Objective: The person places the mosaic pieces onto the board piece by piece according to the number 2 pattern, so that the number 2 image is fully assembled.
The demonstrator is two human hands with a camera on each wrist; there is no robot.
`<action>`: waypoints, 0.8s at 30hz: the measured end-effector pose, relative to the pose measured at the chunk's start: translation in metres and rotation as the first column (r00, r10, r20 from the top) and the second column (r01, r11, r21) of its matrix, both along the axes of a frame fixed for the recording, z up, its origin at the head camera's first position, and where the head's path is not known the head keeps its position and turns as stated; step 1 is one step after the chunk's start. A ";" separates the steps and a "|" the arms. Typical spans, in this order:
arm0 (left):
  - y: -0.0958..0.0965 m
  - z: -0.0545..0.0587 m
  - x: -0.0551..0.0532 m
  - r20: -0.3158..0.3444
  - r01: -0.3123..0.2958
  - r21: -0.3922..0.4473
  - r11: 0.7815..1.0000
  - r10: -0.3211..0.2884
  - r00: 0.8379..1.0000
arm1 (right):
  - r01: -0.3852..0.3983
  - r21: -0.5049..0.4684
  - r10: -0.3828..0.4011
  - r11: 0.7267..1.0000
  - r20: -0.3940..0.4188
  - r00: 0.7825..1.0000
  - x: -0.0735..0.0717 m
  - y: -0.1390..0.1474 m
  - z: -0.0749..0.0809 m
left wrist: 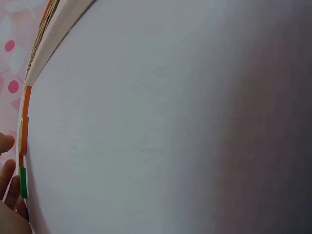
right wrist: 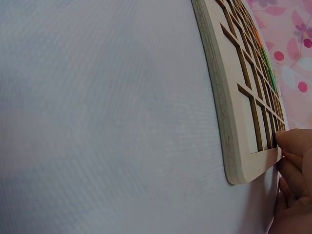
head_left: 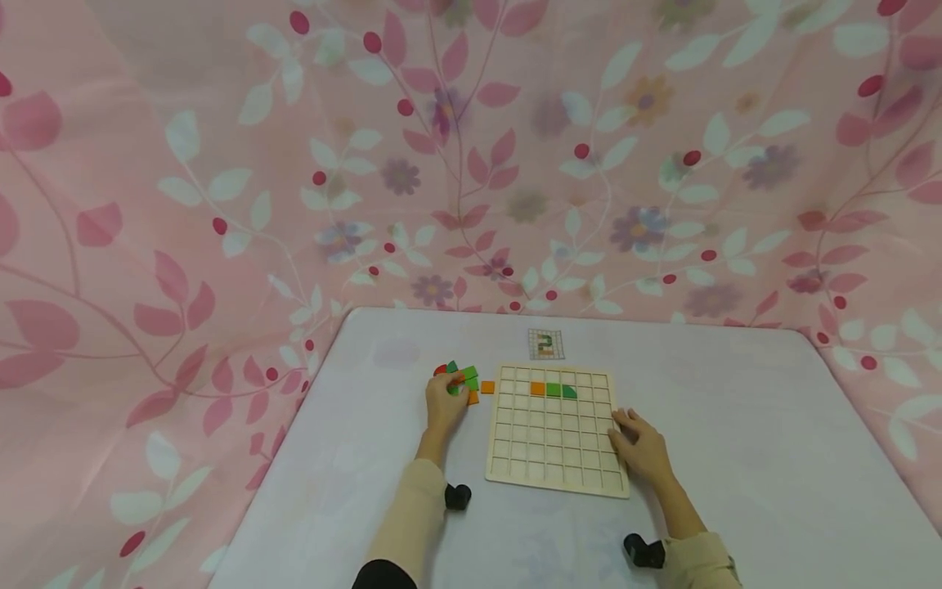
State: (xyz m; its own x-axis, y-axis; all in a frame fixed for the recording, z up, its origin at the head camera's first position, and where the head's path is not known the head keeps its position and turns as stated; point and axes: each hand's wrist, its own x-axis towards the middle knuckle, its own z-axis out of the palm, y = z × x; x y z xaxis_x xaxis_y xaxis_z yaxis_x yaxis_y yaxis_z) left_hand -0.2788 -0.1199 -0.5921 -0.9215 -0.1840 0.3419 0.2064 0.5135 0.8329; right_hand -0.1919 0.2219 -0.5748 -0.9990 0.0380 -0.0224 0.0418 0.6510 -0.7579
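Note:
My left hand (head_left: 446, 402) reaches over a small pile of coloured tiles (head_left: 472, 383), green, orange and red. Its fingers touch the pile, with a gap showing between index finger and thumb; part of the pile is hidden under them. In the left wrist view, only fingers (left wrist: 9, 180) show at the left edge, beside orange and green tiles (left wrist: 24, 136). A square wooden grid board (head_left: 552, 446) lies right of the pile. Its upper part holds a row of an orange tile, a green tile and a rounded dark-green tile (head_left: 570, 393). My right hand (head_left: 643, 448) grips the board's right edge.
A small card (head_left: 546, 344) printed with a grid pattern lies behind the board. One orange tile (head_left: 488, 387) sits between pile and board. Everything rests on a white-covered table (head_left: 758, 425), with a pink floral cloth (head_left: 471, 164) hanging behind it.

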 end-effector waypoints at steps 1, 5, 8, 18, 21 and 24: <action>0.000 0.000 0.001 -0.007 0.003 0.007 1.000 -0.003 1.000 | 0.000 -0.002 0.000 1.000 0.003 1.000 0.000 0.000 0.000; 0.002 0.000 0.002 -0.009 0.006 -0.034 0.999 -0.006 1.000 | 0.001 -0.002 -0.001 1.000 -0.002 1.000 0.000 0.001 0.001; 0.005 0.002 -0.001 -0.006 0.007 -0.117 0.993 -0.008 1.000 | 0.004 0.001 -0.004 1.000 -0.003 1.000 0.000 0.002 0.001; 0.007 0.008 -0.013 0.014 0.067 -0.063 0.996 -0.066 0.998 | 0.010 -0.011 -0.009 1.000 0.012 1.000 0.000 0.001 -0.002; 0.001 0.008 -0.014 -0.016 -0.041 0.048 0.998 0.041 0.999 | 0.008 -0.013 -0.008 1.000 0.004 1.000 0.000 0.001 -0.002; -0.007 0.009 -0.014 0.030 -0.162 0.065 0.985 0.160 0.987 | 0.008 -0.011 -0.007 1.000 0.004 1.000 0.000 0.000 -0.001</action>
State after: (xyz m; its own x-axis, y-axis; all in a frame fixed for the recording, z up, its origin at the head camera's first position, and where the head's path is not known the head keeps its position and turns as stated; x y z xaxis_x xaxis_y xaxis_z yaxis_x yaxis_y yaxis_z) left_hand -0.2932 -0.1267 -0.5831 -0.8861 -0.3523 0.3013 0.1045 0.4814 0.8703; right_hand -0.1919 0.2223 -0.5760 -0.9986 0.0453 -0.0271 0.0498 0.6424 -0.7647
